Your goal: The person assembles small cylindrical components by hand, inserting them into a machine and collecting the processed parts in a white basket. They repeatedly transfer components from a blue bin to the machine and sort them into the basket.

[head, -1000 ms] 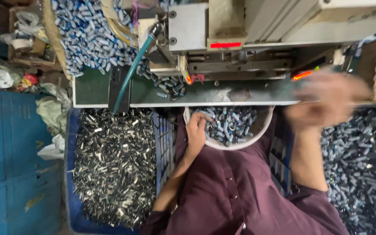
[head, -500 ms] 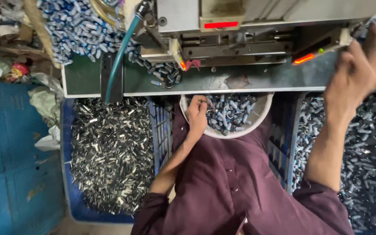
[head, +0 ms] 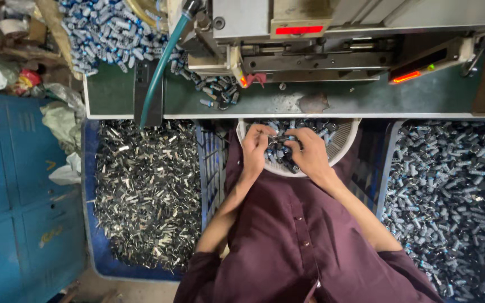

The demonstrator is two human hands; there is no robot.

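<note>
Both hands [head: 283,147] grip small parts [head: 280,140] over bowl [head: 343,150].

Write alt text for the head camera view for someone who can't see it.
Seen from above, a person in a maroon shirt has the left hand and right hand in a white bowl of small blue-grey parts on their lap. Blue crates of metal pieces flank them, below a green machine bench.
</note>
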